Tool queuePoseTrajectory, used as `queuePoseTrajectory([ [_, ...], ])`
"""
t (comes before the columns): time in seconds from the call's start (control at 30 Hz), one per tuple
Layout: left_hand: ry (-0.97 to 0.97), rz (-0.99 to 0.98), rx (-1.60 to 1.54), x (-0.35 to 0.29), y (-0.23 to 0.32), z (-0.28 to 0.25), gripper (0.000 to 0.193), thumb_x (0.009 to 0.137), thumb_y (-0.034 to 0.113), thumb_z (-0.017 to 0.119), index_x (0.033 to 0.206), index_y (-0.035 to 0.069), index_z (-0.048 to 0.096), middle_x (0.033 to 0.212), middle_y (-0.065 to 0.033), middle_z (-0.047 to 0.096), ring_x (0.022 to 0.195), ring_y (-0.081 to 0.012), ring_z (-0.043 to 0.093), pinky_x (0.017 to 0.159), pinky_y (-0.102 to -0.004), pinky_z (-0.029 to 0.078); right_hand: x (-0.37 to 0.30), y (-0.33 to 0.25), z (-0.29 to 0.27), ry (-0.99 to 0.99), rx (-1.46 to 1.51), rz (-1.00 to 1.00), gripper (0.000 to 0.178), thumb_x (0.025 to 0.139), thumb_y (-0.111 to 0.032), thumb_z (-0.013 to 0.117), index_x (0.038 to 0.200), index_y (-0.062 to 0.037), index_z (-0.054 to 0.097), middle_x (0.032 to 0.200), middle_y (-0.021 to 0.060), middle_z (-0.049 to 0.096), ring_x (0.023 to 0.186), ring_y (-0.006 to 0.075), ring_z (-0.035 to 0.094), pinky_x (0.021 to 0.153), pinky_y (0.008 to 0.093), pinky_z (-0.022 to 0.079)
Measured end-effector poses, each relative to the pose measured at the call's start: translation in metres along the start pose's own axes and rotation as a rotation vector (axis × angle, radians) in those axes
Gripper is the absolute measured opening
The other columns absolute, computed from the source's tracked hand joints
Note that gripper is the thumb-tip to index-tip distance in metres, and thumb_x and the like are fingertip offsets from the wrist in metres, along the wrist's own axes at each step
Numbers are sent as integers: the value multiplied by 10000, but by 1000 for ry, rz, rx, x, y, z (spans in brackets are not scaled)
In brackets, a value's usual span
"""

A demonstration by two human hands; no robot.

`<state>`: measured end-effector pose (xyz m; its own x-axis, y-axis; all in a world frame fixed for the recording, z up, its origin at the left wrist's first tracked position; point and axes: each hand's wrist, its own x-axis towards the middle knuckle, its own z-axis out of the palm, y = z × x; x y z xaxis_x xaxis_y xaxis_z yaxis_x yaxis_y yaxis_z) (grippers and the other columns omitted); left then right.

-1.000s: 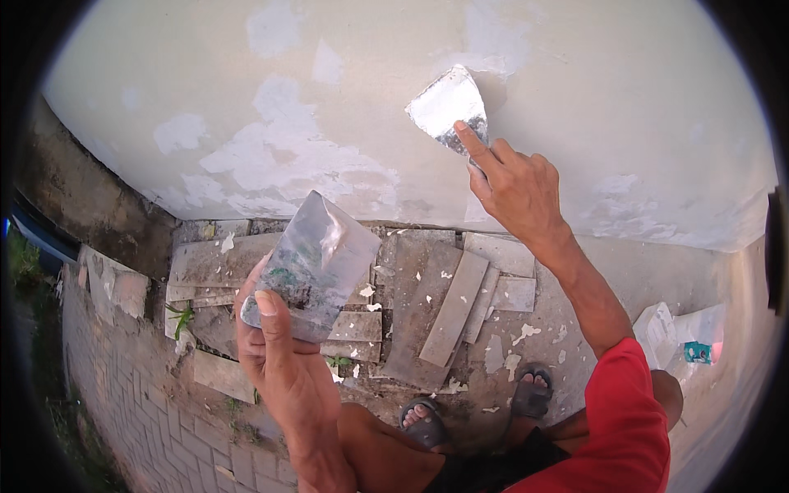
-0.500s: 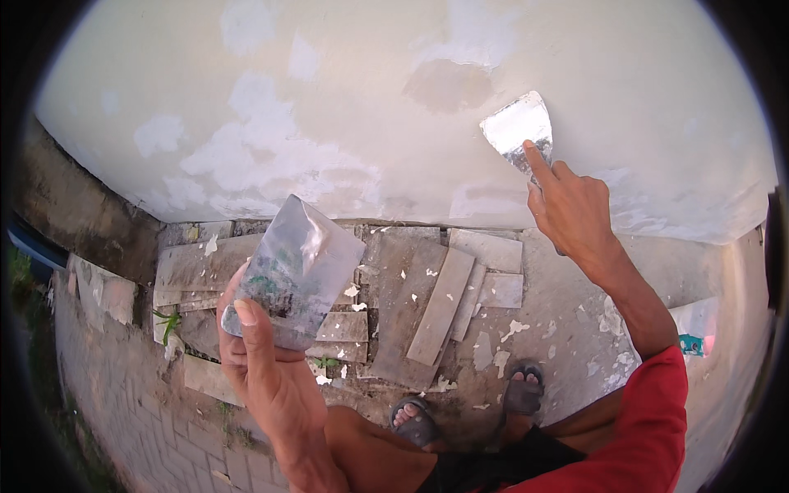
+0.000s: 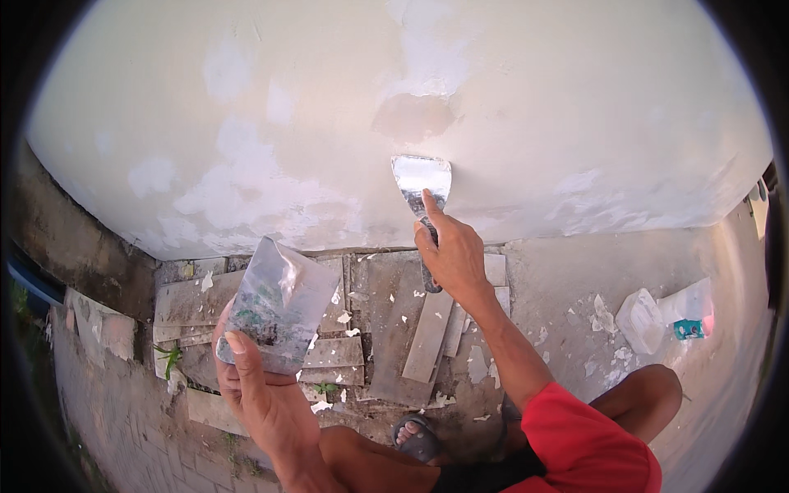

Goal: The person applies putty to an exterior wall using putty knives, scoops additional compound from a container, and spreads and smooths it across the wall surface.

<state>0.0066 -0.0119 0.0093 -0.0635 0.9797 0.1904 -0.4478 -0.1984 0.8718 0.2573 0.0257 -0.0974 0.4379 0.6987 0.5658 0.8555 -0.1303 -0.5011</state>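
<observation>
Hands hold plate and scraper above boards and pale flakes.

A green plant sprouts beside flat slabs, with white packages lying farther right.

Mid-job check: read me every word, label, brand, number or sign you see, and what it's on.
None can be read.
Teal patch on the pale item at far right: possibly a label, too small to make out.
Scraper: no lettering visible.
Plate: smears, no legible marks.
Wall: pale patches, no signs.
</observation>
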Motion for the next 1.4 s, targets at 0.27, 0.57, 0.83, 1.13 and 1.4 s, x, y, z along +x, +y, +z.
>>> queuePoseTrajectory([
  [0.27,46,-5,42,4,4,-16,409,1027,278,533,1296,-30,522,1216,-116,607,1114,-185,598,960,-357,510,90,70,-124,23,-403,-775,729,751,-52,751,1430,-192,524,671,7,438,525,133,423,465,305,384],
  [0.57,20,-77,30,4,-10,-7,420,1020,282,545,1300,-29,518,1217,-118,607,1139,-196,593,975,-368,501,151,100,-163,-24,-848,-1064,695,831,-103,712,1456,-292,474,735,-18,511,577,104,499,465,264,404],
  [0.83,75,-46,78,3,-2,-8,420,1020,283,544,1302,-27,520,1224,-120,607,1142,-197,591,977,-372,497,82,145,-198,-173,-986,-578,719,852,-101,689,1497,-261,415,786,33,553,559,160,531,468,293,447],
  [1.13,9,-82,18,7,-13,-4,398,1027,268,532,1298,-23,534,1213,-111,624,1118,-181,610,947,-348,517,70,37,-106,200,-86,-126,514,896,-93,614,1395,-16,518,713,118,659,562,176,630,521,338,483],
  [1.4,-47,-97,-51,8,-8,3,329,1022,207,545,1281,5,542,1268,-83,592,1165,-155,558,983,-332,456,58,-3,-45,129,114,153,532,911,-125,608,1387,73,476,634,124,628,476,186,617,481,344,497],
])
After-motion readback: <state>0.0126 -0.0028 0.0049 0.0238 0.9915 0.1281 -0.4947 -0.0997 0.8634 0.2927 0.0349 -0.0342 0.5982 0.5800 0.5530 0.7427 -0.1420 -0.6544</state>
